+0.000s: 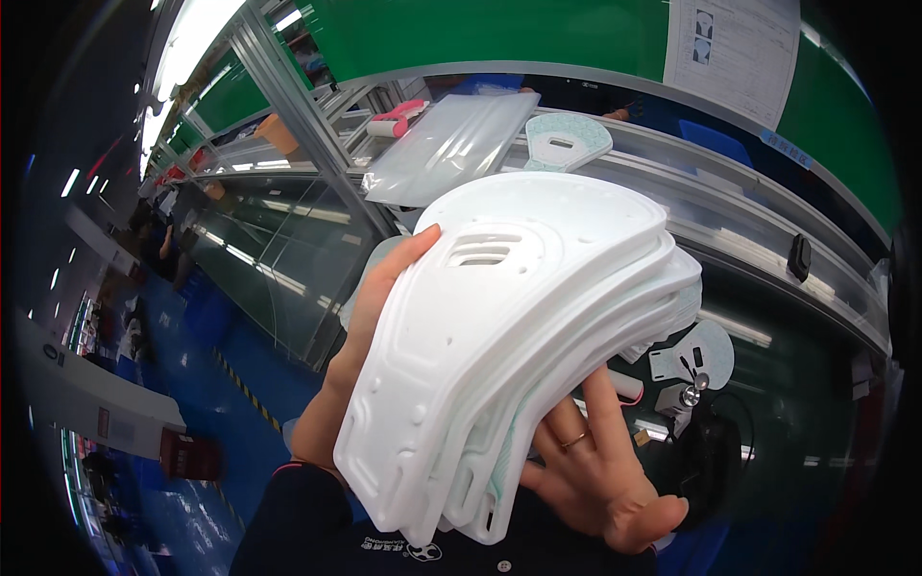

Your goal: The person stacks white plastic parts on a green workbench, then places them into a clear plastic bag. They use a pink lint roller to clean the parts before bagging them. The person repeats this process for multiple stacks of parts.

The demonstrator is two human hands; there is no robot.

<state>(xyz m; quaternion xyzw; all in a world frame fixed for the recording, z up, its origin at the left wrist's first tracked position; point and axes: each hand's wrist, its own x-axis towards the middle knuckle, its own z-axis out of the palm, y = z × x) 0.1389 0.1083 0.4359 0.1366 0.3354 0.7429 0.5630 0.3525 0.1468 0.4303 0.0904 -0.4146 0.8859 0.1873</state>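
A thick stack of white moulded plastic panels (538, 278) fills the middle of the view, tilted up toward me. Each panel has a rounded, wide top, a slotted opening and a narrower lower end; pale green-speckled faces show between some layers. My left hand (357, 336) is closed on the stack's left edge, thumb on the top panel and the other fingers hidden behind. Under the right side, my right hand (603, 470) has its fingers spread, with a ring on one and the thumb pointing away. Its upper fingertips meet the stack's underside and are partly hidden there.
On the bench to the right lie a loose panel (709, 348), a metal-knobbed device (690, 396) and a white roll (626, 387). Behind the stack are clear plastic bags (456, 144), another speckled panel (586, 139) and a pink tape dispenser (396, 119). A metal frame post (298, 101) rises at left.
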